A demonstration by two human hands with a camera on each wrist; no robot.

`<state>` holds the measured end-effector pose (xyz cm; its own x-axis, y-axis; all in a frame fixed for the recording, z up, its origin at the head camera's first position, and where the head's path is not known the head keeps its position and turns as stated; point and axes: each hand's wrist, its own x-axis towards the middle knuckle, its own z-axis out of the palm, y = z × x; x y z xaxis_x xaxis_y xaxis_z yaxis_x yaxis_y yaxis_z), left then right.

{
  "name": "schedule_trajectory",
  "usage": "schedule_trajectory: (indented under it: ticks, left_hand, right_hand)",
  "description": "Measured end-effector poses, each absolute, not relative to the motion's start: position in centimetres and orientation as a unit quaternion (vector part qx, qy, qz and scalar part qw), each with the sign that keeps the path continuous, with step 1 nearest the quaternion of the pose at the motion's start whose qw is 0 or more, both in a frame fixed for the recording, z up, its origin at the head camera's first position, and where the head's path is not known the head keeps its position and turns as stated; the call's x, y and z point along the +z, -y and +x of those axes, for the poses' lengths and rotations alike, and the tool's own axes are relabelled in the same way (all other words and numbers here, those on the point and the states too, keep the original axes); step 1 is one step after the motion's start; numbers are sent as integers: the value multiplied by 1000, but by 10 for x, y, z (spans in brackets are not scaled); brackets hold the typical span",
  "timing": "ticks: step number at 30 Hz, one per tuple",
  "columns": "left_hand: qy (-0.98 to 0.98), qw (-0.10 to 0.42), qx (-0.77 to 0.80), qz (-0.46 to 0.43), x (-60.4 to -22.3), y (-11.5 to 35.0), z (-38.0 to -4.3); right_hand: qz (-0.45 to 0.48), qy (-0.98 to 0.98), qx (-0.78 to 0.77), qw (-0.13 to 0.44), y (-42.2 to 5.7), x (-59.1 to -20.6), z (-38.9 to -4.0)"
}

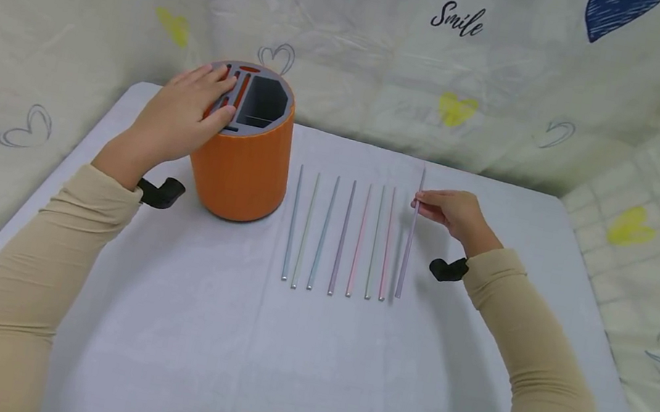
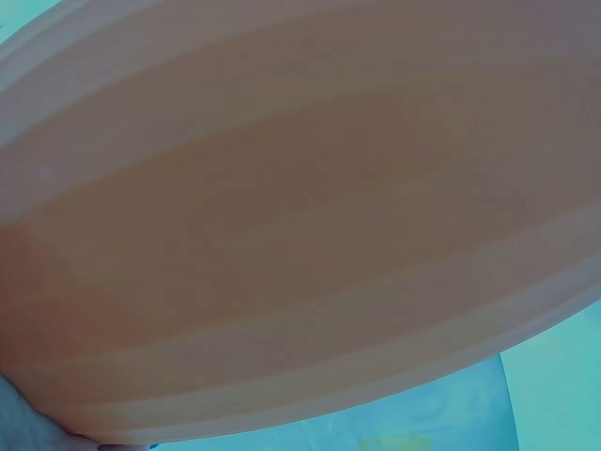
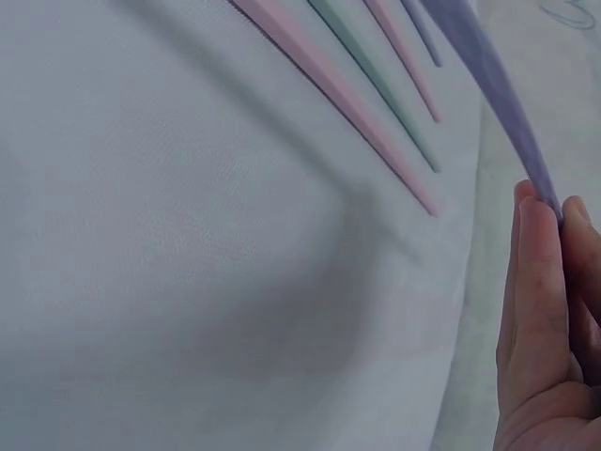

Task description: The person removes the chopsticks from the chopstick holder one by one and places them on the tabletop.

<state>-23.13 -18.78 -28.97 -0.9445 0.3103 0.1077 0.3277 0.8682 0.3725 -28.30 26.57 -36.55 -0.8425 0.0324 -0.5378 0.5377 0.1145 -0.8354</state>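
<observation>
My right hand (image 1: 451, 213) pinches a purple chopstick (image 1: 407, 249) between thumb and fingers, at the right end of a row. In the right wrist view, the purple chopstick (image 3: 498, 85) is lifted off the table, its shadow cast on the cloth. To its left lie several chopsticks side by side, among them a pink one (image 1: 387, 260), a green one (image 1: 373, 258) and a blue one (image 1: 292, 229). My left hand (image 1: 181, 110) rests with loosely spread fingers on the grey slotted top of an upright orange utensil holder (image 1: 242, 179). The holder's orange wall (image 2: 300, 225) fills the left wrist view.
A white cloth covers the table (image 1: 276, 359). Behind it and at both sides hangs a pale curtain (image 1: 363, 57) printed with hearts and "Smile". The holder's top has a large dark compartment (image 1: 265, 102) and narrow slots, partly covered by the left hand.
</observation>
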Motion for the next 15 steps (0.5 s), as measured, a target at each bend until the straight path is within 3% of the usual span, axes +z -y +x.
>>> schedule_trajectory:
  ticks: [15]
  left_hand:
    - [966,26,-196,-167,-291,189,-234]
  right_hand:
    - [207,-681,-669,215,-268,-396,-286]
